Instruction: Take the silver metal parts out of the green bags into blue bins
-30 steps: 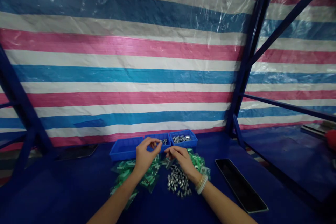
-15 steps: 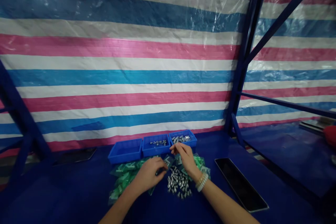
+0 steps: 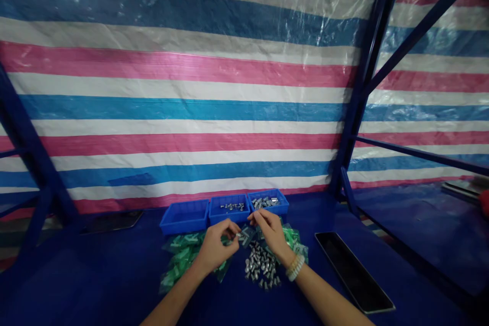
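The left hand sits low at centre, its fingers pinched together on what looks like a small metal fastener; the right hand is just beside it, its fingers also drawn together, close above a clear plastic bag; whether they grip anything is too small to tell. A beaded bracelet circles the right wrist; below the hands, a loose heap of silver bolts lies on the blue table, between two piles of green-printed plastic bags. Three blue plastic bins stand in a row just beyond the hands: the left bin; the middle bin, holding a few metal parts; the right bin, holding more. A dark glass slab lies at lower right; a striped tarpaulin fills the background, behind a blue steel frame.
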`<control>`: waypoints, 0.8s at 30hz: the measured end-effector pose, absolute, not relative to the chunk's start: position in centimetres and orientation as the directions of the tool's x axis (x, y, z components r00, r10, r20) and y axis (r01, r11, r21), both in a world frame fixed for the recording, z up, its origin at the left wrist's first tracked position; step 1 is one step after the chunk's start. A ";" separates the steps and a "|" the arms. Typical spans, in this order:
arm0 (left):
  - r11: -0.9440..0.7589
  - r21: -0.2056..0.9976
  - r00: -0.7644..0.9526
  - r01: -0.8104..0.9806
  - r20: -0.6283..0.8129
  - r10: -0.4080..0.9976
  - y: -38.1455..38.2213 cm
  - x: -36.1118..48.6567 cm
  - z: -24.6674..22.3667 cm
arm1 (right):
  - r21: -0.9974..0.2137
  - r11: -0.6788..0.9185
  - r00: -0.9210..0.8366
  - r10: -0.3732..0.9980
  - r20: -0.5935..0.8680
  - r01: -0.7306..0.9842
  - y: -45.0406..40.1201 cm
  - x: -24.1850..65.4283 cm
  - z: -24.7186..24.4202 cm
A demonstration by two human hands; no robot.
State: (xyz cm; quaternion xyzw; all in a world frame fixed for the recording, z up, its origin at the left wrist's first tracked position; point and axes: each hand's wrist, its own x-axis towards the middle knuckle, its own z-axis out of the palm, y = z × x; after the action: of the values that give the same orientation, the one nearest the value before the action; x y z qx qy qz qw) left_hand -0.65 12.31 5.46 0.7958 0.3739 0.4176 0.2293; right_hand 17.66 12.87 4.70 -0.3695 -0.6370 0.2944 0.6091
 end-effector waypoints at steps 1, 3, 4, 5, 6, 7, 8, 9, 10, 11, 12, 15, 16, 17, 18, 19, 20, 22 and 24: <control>-0.601 0.723 0.315 0.340 0.515 0.797 12.3 -0.7 5.7 | -0.804 0.575 -0.003 0.814 0.581 0.148 12.6 17.6 4.9; -0.590 0.773 0.220 0.232 0.549 0.806 12.3 -0.8 6.0 | -0.756 0.622 -0.043 0.777 0.628 0.205 11.9 17.4 5.2; -0.590 0.781 0.185 0.204 0.561 0.807 12.3 -0.8 6.1 | -0.732 0.644 -0.060 0.759 0.649 0.222 11.6 17.3 5.4; -0.590 0.784 0.159 0.194 0.568 0.808 12.2 -0.9 6.2 | -0.710 0.665 -0.072 0.740 0.669 0.233 11.3 17.2 5.5; -0.588 0.785 0.141 0.198 0.570 0.809 12.2 -0.9 6.2 | -0.690 0.684 -0.080 0.721 0.688 0.237 11.1 17.1 5.7; -0.586 0.784 0.128 0.207 0.572 0.810 12.2 -1.0 6.2 | -0.669 0.705 -0.087 0.701 0.708 0.236 10.9 17.0 5.8; -0.586 0.782 0.122 0.214 0.573 0.810 12.1 -1.0 6.2 | -0.649 0.725 -0.095 0.681 0.727 0.230 10.8 17.0 5.8; -0.587 0.780 0.122 0.217 0.575 0.809 12.1 -1.0 6.2 | -0.629 0.745 -0.103 0.659 0.745 0.223 10.8 16.9 5.9; -0.591 0.777 0.127 0.216 0.577 0.806 12.0 -1.0 6.2 | -0.609 0.764 -0.111 0.639 0.762 0.215 10.8 16.9 5.9; -0.596 0.774 0.141 0.213 0.579 0.803 12.0 -1.0 6.1 | -0.589 0.780 -0.120 0.618 0.777 0.209 10.8 16.9 6.0; -0.601 0.771 0.158 0.210 0.580 0.799 12.0 -0.9 6.1 | -0.573 0.794 -0.130 0.602 0.788 0.205 10.8 16.9 6.0; -0.613 0.762 0.210 0.210 0.577 0.790 11.9 -0.7 6.0 | -0.537 0.820 -0.159 0.568 0.808 0.199 10.9 16.9 6.0; -0.611 0.764 0.224 0.208 0.571 0.790 11.9 -0.7 6.0 | -0.533 0.823 -0.166 0.563 0.809 0.197 10.9 16.9 6.0; -0.606 0.769 0.236 0.203 0.562 0.793 11.9 -0.7 6.0 | -0.530 0.825 -0.171 0.562 0.810 0.197 10.9 16.9 6.0; -0.596 0.779 0.245 0.195 0.549 0.799 11.8 -0.6 6.0 | -0.529 0.825 -0.175 0.561 0.809 0.198 10.9 16.9 6.1; -0.581 0.793 0.250 0.183 0.534 0.808 11.8 -0.6 6.0 | -0.527 0.826 -0.179 0.560 0.809 0.200 10.8 17.0 6.2; -0.564 0.808 0.253 0.170 0.517 0.818 11.7 -0.5 6.1 | -0.526 0.826 -0.183 0.560 0.808 0.203 10.8 17.0 6.3; -0.527 0.837 0.240 0.146 0.487 0.840 11.5 -0.4 6.1 | -0.526 0.824 -0.184 0.562 0.806 0.212 10.6 17.0 6.5; -0.499 0.858 0.211 0.119 0.469 0.858 11.2 -0.1 6.0 | -0.540 0.812 -0.172 0.578 0.798 0.220 10.5 17.0 6.7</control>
State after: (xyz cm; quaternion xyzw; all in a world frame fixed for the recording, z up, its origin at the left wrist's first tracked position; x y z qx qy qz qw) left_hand -0.07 11.23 5.96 0.6922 0.3528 0.5198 0.3552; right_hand 16.95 10.45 6.66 -0.2660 -0.7500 0.1525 0.5860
